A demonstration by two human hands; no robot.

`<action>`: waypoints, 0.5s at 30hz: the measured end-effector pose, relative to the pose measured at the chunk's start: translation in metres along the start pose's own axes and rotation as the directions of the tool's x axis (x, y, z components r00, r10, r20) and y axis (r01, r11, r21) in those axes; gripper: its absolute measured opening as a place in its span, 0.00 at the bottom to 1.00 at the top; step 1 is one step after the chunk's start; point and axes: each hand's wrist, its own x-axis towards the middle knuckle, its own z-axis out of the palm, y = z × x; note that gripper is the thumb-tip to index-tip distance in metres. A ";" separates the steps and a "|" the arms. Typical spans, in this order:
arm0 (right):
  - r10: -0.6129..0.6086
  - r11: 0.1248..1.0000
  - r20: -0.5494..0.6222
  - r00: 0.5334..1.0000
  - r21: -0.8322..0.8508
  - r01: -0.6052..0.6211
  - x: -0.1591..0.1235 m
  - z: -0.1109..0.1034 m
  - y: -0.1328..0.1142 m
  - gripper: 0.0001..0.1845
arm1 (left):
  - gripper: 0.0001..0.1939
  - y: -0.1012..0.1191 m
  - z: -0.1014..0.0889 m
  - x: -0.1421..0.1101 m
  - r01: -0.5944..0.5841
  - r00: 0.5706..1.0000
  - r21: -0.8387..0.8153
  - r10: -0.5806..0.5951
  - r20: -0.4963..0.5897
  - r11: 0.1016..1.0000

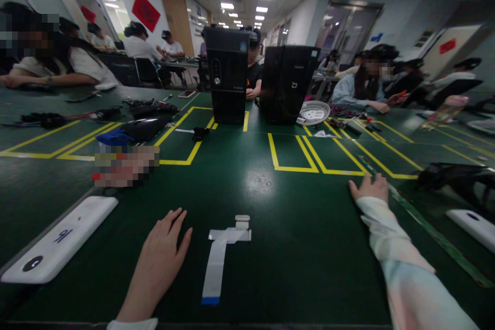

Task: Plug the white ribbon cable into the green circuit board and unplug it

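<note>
Cable near surface's front edge
Likely flimsy; pinch connector. Left hand spread, empty; right hand, hold unclear.

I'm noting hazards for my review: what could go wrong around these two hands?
The flat white cable lies loose between the left hand and the right hand, so a careless sweep might shift or crease it. The long green board looks thin and lies right by the right hand, so leaning there could bend it.
</note>
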 end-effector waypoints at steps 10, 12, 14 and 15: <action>0.230 0.971 0.042 0.972 -0.077 -0.226 0.005 0.002 0.077 0.41 | 0.33 0.000 0.000 0.002 0.027 0.999 0.010 -0.028 0.040 1.000; 0.204 0.976 0.055 0.978 -0.095 -0.198 0.009 0.005 0.080 0.40 | 0.33 -0.001 -0.001 0.002 0.037 0.998 0.012 -0.037 0.049 0.999; 0.164 0.982 0.076 0.984 -0.109 -0.155 0.011 0.007 0.083 0.40 | 0.33 -0.001 -0.001 0.002 0.030 0.999 0.011 -0.031 0.040 0.999; 0.137 0.986 0.089 0.987 -0.113 -0.126 0.012 0.008 0.085 0.40 | 0.32 -0.001 -0.001 0.001 0.019 0.999 0.008 -0.020 0.029 1.000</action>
